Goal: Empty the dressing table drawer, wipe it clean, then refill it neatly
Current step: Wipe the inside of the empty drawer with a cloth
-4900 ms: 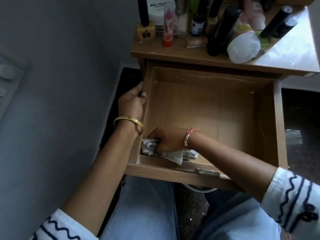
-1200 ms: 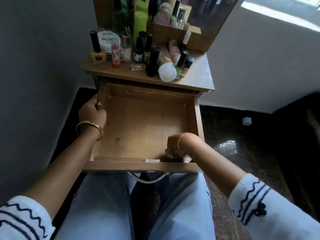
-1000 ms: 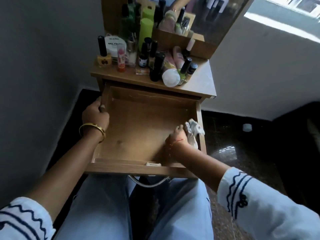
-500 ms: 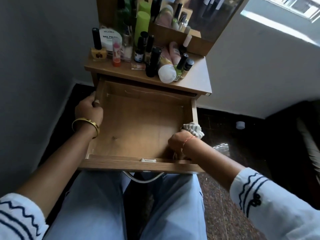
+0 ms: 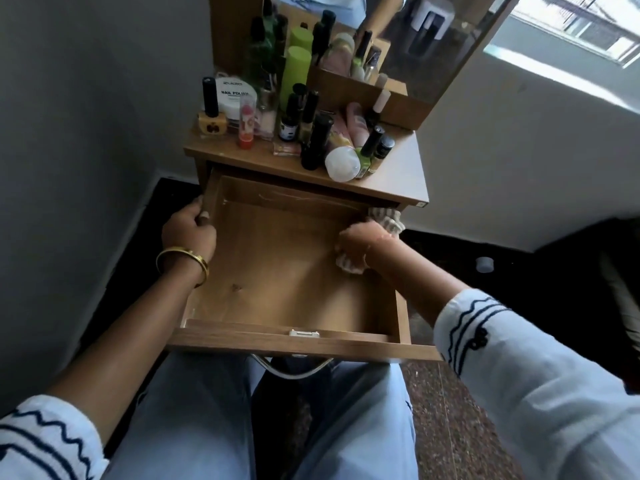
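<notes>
The wooden drawer [image 5: 277, 336] is pulled out over my lap, and nothing but the cloth and my hand lies inside it. My left hand [image 5: 188, 233] grips the drawer's left wall near the back. My right hand [image 5: 356, 242] presses a striped white cloth [image 5: 386, 218] against the inside of the right wall, towards the back corner. Part of the cloth bunches under my palm and part sticks up over the wall's top edge. Several cosmetic bottles [image 5: 311, 140] stand crowded on the dressing table top [image 5: 398, 178].
A mirror [image 5: 433, 46] rises behind the bottles. A grey wall runs close on the left. A white wall and a window are on the right. A small white cap [image 5: 484, 265] lies on the dark floor to the right. My knees sit under the drawer front.
My right hand has slid the cloth along the drawer's right wall, from the front corner towards the back. My left hand has kept its grip on the left wall.
</notes>
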{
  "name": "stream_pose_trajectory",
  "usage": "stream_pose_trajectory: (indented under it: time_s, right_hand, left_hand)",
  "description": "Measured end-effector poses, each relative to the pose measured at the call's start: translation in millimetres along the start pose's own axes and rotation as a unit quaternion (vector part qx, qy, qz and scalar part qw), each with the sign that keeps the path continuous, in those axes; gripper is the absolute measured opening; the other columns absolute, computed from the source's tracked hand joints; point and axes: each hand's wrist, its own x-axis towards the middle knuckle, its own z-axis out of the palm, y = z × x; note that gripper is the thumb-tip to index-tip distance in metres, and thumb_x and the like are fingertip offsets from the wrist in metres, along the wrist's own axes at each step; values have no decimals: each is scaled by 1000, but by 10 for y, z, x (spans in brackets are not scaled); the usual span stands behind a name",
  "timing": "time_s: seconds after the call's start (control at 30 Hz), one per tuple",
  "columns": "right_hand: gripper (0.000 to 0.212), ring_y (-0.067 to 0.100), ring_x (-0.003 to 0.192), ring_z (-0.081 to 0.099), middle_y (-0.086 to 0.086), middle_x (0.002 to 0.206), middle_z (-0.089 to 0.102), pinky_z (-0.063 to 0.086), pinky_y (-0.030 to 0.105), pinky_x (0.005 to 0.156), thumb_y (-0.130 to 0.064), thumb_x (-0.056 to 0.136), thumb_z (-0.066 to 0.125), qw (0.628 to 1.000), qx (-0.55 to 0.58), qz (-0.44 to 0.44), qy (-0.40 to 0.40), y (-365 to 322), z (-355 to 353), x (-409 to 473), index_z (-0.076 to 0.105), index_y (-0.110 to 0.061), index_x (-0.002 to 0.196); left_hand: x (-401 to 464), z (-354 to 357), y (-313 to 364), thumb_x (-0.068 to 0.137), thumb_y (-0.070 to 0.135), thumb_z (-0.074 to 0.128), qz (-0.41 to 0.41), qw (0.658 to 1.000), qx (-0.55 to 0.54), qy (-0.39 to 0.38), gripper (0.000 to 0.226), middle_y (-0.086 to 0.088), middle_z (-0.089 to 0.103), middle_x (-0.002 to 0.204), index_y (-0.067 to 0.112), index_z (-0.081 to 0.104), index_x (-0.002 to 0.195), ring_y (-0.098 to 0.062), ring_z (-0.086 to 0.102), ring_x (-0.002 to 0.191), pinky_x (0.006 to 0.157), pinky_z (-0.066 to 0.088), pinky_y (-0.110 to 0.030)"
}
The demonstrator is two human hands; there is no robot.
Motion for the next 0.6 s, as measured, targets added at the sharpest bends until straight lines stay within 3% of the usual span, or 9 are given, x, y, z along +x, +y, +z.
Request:
stream_pose_trajectory:
  time_s: [0.13,0.27,0.33,0.4,0.5,0.6]
  right_hand:
    - [28,27,113,59,8,118,64,45,33,93,-22,91,52,996,-79,4,-44,-108,330,-148,61,-12,115]
    - [36,32,113,58,14,120,62,46,36,93,-30,92,54,988,0,-14,-157,-328,514,-275,60,-4,117]
    - [37,34,112,58,17,119,62,45,36,94,-30,93,51,984,41,13,-175,-357,536,-309,60,-2,115]
    - [35,35,119,53,18,127,57,42,37,98,-23,93,50,970,176,59,-158,-298,477,-345,56,-2,121]
    - [40,30,122,51,17,131,54,42,32,97,-9,90,55,912,379,49,-145,-157,329,-380,50,-1,129]
    - [25,26,100,58,16,107,62,46,33,83,-3,83,58,822,560,89,41,-132,337,-322,54,-2,108]
  left_hand:
    - [-45,-14,25,96,12,36,-4,1000,-7,3,41,-7,50,138,21,45,135,-32,49,121,95,39,-32]
    - [-44,-18,23,96,12,37,-5,1000,-14,1,41,-7,50,138,19,46,135,-32,48,123,97,38,-32]
    - [-38,-25,15,96,12,37,-9,1000,-17,-3,41,-5,49,139,19,46,135,-30,47,124,98,38,-30]
    - [-34,-23,12,96,12,37,-6,1000,-21,-5,41,-4,49,139,19,46,135,-29,47,126,99,37,-29]
    - [-19,-9,7,95,10,38,-1,1000,-31,-2,40,-5,51,138,17,48,133,-30,48,124,98,37,-30]
    - [0,3,0,94,9,39,-1,999,-37,0,40,-8,54,134,18,50,132,-33,51,119,94,40,-31]
